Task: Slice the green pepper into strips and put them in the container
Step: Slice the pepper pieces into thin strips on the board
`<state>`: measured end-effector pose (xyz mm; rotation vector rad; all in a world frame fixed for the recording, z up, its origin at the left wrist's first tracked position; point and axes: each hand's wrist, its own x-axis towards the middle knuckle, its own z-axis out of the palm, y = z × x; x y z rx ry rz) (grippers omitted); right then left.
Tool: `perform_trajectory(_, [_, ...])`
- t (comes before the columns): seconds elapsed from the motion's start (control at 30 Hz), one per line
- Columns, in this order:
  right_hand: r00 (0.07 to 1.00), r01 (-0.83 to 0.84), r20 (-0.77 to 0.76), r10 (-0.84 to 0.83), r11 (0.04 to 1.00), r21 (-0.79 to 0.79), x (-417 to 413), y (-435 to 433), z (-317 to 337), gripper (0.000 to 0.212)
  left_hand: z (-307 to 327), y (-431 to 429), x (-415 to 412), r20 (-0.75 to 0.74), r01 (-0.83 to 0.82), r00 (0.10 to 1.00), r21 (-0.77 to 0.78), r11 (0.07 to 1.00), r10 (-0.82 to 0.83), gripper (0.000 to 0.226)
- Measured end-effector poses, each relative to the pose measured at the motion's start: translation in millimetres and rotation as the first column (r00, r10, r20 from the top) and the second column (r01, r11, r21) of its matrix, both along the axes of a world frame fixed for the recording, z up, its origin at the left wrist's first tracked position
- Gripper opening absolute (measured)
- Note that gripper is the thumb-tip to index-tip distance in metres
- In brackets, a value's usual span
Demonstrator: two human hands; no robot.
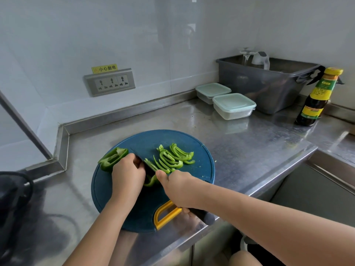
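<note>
Left hand [127, 173] grip: fingers curled over pepper piece [151, 181], pinning it to cutting board [192, 139], knuckles guiding knife [142, 160] blade. Right hand [180, 189] grip closed round knife handle, thumb forward for control. Strips [172, 158] piled right of blade, out of way; pepper half [112, 158] at board's left edge. Lidded container [233, 105] well apart, bare counter [245, 148] between; board's near rim close to counter front.

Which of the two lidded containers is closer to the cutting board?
The front container, which is nearer the person. The rear container sits farther back, partly hidden behind it.
</note>
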<state>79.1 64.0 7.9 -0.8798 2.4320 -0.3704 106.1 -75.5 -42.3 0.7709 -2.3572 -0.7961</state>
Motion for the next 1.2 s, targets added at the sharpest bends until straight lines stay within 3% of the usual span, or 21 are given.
perform_trajectory(0.17, [1.0,0.015,-0.004,-0.015,0.999,-0.038,-6.2,-20.1,-8.0,0.071,-0.9,0.2,4.9,-0.036,0.014,0.999,0.008,1.0,-0.013,0.026])
perform_trajectory(0.27, [0.996,0.093,0.032,-0.089,0.982,-0.162,-0.5,-14.0,-11.1,0.04,-0.6,-0.1,8.8,-0.046,0.024,0.999,0.013,1.0,-0.024,0.019])
perform_trajectory(0.37, [0.995,0.104,0.013,-0.104,0.96,-0.26,6.1,-9.9,-8.7,0.057,-0.6,0.3,12.2,-0.052,0.05,0.997,0.009,0.999,-0.049,0.014])
perform_trajectory(0.43, [0.988,0.148,0.09,-0.127,0.951,-0.272,6.0,-10.9,-3.2,0.054,0.4,0.8,12.7,-0.055,0.057,0.997,0.012,0.998,-0.056,0.009])
perform_trajectory(0.5, [0.96,0.227,0.205,-0.189,0.956,-0.184,1.3,-12.1,2.0,0.042,2.4,1.5,12.4,-0.07,0.062,0.996,0.038,0.997,-0.059,0.007])
perform_trajectory(0.57, [0.888,0.336,0.347,-0.303,0.941,-0.037,-5.5,-11.1,4.9,0.043,3.5,1.2,11.9,-0.09,0.059,0.994,0.046,0.997,-0.055,0.011])
perform_trajectory(0.63, [0.771,0.424,0.528,-0.357,0.906,-0.006,-9.5,-2.5,5.9,0.059,3.5,0.7,11.8,-0.11,0.048,0.993,0.033,0.998,-0.044,0.013])
perform_trajectory(0.77, [0.836,0.41,0.436,-0.334,0.907,-0.091,-9.6,11.8,-1.2,0.061,5.5,-0.4,11.9,-0.155,-0.016,0.988,0.031,0.999,0.02,0.021])
perform_trajectory(0.87, [0.82,0.418,0.482,-0.308,0.898,-0.137,-8.6,21.0,0.9,0.059,5.4,0.5,12.8,-0.135,0.025,0.99,-0.01,1.0,-0.026,0.012])
perform_trajectory(0.97, [0.826,0.432,0.469,-0.312,0.885,-0.173,-4.5,27.2,1.8,0.057,7.2,-1.0,15.0,-0.027,0.099,0.994,-0.082,0.992,-0.102,0.012])
perform_trajectory(1.2, [0.903,0.355,0.342,-0.26,0.901,-0.25,5.4,30.8,-2.2,0.056,16.8,5.5,18.7,0.241,0.194,0.958,-0.132,0.972,-0.158,0.046])
